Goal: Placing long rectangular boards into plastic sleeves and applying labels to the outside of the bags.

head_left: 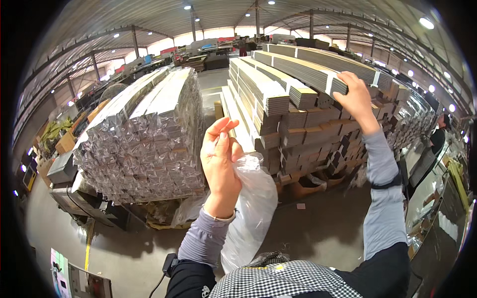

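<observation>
My left hand [218, 161] is raised at the middle, fingers curled, closed on a clear plastic sleeve [253, 208]. The sleeve hangs down beside my wrist toward my checked apron [288, 283]. At the upper right, my right hand [357, 99] reaches to the near end of a bundle of long flat strips [298, 69]. Its thumb and fingers are bent around that end, which they partly hide. The bundle is bound with a white band [329, 82] and lies on top of a tall stack. More banded bundles [266, 87] lie alongside to the left.
A pallet of long pieces wrapped in clear plastic [144, 149] stands on the left, with a narrow aisle between it and the stack. An open cardboard box [308, 185] sits low under the stack. Another person [439, 134] is at the far right, by a workbench [430, 218].
</observation>
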`<state>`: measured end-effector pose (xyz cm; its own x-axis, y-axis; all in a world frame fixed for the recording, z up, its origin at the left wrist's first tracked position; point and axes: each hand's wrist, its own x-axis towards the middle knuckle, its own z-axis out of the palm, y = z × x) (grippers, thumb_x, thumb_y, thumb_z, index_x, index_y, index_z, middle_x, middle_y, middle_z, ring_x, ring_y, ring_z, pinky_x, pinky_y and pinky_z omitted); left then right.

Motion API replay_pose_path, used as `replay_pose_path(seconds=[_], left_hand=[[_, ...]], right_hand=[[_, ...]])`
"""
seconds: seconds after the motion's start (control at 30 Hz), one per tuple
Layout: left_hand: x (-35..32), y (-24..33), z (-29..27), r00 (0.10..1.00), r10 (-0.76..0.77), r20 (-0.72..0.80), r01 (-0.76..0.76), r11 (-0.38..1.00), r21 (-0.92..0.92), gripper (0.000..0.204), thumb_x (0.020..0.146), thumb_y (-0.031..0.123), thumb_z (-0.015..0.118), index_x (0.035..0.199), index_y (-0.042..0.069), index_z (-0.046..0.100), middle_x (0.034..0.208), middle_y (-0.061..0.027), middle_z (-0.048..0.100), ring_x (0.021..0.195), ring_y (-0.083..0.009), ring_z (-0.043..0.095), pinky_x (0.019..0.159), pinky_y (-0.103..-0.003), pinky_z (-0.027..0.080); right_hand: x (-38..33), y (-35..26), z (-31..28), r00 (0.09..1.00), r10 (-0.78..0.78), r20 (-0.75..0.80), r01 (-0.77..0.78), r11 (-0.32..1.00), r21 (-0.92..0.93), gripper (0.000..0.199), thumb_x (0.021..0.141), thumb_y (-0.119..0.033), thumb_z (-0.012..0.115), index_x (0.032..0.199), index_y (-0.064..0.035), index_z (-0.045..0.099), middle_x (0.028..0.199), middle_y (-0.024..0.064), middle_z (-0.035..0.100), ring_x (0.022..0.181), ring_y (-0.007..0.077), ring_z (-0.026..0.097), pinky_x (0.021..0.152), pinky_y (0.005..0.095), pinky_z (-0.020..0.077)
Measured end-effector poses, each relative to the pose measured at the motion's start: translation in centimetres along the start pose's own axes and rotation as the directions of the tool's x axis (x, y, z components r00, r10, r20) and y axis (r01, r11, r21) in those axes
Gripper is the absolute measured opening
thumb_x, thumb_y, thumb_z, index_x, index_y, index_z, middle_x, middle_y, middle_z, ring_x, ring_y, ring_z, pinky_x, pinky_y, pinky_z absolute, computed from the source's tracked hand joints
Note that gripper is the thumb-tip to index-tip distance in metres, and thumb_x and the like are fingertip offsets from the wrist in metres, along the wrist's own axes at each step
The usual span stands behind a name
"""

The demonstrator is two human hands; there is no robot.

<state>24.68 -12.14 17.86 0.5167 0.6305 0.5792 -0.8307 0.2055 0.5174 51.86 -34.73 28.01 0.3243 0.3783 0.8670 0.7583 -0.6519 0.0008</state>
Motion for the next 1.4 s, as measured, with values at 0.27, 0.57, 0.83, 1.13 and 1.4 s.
replay_pose_path(seconds=[0.27,0.57,0.83,1.13,1.4], left_hand=[[-1.4,-7.7,8.2,0.999,0.006,-0.043,-0.006,1.0,-0.016,0.029,0.104,0.022,0.046,0.124,0.001,0.052,0.115,-0.0149,0.064,0.063,-0.013,0.055,0.058,-0.024,0.045],[-4.5,-12.5,13.3,0.97,-0.031,0.243,-0.048,0.949,0.311,0.028,0.091,0.014,0.065,0.114,-0.002,0.062,0.094,-0.0087,0.067,0.079,-0.0109,0.061,0.071,-0.023,0.047],[-5.5,-13.4,14.6,0.988,-0.099,0.121,0.019,0.842,0.539,0.013,0.093,0.008,0.064,0.083,0.0,0.066,0.063,0.0026,0.057,0.055,-0.0016,0.047,0.047,-0.018,0.036],[-5.2,-15.3,15.0,0.983,0.018,0.181,-0.079,0.937,0.34,0.038,0.096,0.033,0.06,0.074,0.001,0.061,0.091,-0.0143,0.064,0.077,-0.015,0.057,0.068,-0.028,0.042],[2.5,-10.2,14.0,0.516,-0.511,0.688,-0.502,0.47,0.726,0.006,0.084,0.002,0.065,0.089,-0.001,0.066,0.084,-0.0107,0.066,0.074,-0.026,0.066,0.067,-0.031,0.051]], right_hand=[[-11.7,-7.9,-7.3,0.957,-0.277,0.089,0.157,0.75,0.642,0.057,0.066,-0.041,0.086,0.102,-0.0037,0.063,0.098,0.0106,0.062,0.093,0.0297,0.058,0.082,0.0398,0.0437],[-14.7,-0.3,-3.0,0.995,0.024,-0.095,0.062,0.604,0.795,0.02,0.082,-0.001,0.071,0.102,0.0007,0.068,0.075,0.0086,0.061,0.063,0.0207,0.055,0.057,0.0298,0.0447],[-14.3,2.4,-2.5,0.992,0.117,-0.041,0.013,0.234,0.972,0.021,0.087,0.003,0.067,0.107,0.0002,0.071,0.085,0.0077,0.064,0.075,0.0106,0.059,0.067,0.0232,0.0478],[-14.0,2.1,-1.7,0.931,-0.283,0.229,-0.361,-0.804,0.473,0.025,0.093,-0.016,0.06,0.075,-0.0062,0.046,0.072,0.0095,0.056,0.073,0.0232,0.057,0.066,0.0324,0.0434],[-13.1,9.0,-2.5,0.962,-0.231,0.147,-0.08,0.279,0.957,0.005,0.077,0.001,0.061,0.077,0.0012,0.057,0.073,0.0104,0.059,0.067,0.0221,0.058,0.062,0.0328,0.046]])
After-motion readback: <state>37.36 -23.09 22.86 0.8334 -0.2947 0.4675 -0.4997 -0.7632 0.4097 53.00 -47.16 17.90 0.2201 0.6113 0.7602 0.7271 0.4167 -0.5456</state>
